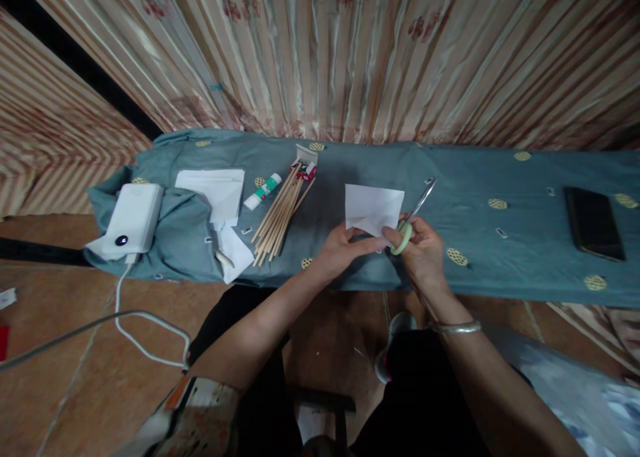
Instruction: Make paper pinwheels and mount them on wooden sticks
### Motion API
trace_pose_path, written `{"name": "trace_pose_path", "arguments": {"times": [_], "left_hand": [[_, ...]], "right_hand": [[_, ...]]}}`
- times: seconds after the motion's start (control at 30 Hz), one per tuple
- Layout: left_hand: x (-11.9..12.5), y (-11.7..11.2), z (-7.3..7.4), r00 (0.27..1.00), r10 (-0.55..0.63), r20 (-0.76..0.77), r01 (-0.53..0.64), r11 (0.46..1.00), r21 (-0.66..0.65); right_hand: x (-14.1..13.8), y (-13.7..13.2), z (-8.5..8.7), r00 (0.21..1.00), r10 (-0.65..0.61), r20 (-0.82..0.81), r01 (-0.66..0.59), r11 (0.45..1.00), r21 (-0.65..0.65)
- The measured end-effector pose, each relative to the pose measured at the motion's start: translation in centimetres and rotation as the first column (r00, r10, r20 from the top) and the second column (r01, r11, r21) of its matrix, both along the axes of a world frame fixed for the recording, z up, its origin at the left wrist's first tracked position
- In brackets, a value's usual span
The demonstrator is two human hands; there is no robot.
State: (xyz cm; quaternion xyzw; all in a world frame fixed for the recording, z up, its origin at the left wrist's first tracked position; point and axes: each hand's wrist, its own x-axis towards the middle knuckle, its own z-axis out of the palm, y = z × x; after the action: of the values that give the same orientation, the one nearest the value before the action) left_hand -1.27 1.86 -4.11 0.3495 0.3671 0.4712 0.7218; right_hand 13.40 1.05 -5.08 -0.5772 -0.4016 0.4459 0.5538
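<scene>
My left hand (345, 247) pinches the near edge of a white sheet of paper (373, 207) that lies over the blue-green cloth (475, 177). My right hand (423, 250) is closed on the pale green handles of a pair of scissors (417, 213). Their metal blades point up and away, right beside the paper's right edge. A silver bangle circles my right wrist.
To the left lie a bundle of wooden sticks (280, 217), a glue stick (263, 191), a small red box (306, 163), folded white papers (215, 190) and a white power bank (131, 220) with its cable. A black phone (594, 223) rests at the right. Striped curtains hang behind.
</scene>
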Motion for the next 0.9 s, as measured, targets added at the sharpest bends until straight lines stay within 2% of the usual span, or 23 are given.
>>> {"name": "trace_pose_path", "arguments": {"times": [0.13,0.23,0.37,0.5,0.6,0.73,0.83,0.9], "left_hand": [[0.7,0.0,-0.7,0.981,0.182,-0.07,-0.184,0.982,-0.032],[0.5,0.3,-0.8,0.959,0.273,-0.081,-0.278,0.959,-0.06],[-0.1,0.7,-0.9,0.949,0.305,-0.075,-0.311,0.946,-0.093],[-0.8,1.2,-1.2,0.946,0.311,-0.091,-0.318,0.945,-0.078],[-1.5,1.9,-1.0,0.94,0.334,-0.067,-0.337,0.94,-0.056],[-2.5,2.9,0.2,0.904,0.428,-0.024,-0.428,0.904,-0.006],[-3.0,3.2,1.0,0.883,0.469,-0.019,-0.47,0.883,0.0],[-3.0,3.2,1.1,0.884,0.468,-0.003,-0.468,0.884,0.01]], "right_hand": [[-1.1,0.3,-0.2,0.999,0.035,0.022,-0.035,0.999,0.006],[-1.8,0.4,0.0,0.999,0.039,-0.002,-0.039,0.999,-0.007],[-2.4,0.4,0.3,0.996,0.088,-0.033,-0.089,0.996,-0.015],[-2.6,0.0,0.4,0.985,0.174,0.003,-0.173,0.985,-0.014],[-2.3,-0.6,0.3,0.97,0.241,0.021,-0.239,0.969,-0.061],[-1.7,-1.9,0.5,0.914,0.407,-0.003,-0.405,0.908,-0.113],[-1.3,-2.7,0.7,0.83,0.557,-0.004,-0.551,0.821,-0.148],[-1.1,-3.0,0.8,0.787,0.617,0.01,-0.605,0.776,-0.178]]}}
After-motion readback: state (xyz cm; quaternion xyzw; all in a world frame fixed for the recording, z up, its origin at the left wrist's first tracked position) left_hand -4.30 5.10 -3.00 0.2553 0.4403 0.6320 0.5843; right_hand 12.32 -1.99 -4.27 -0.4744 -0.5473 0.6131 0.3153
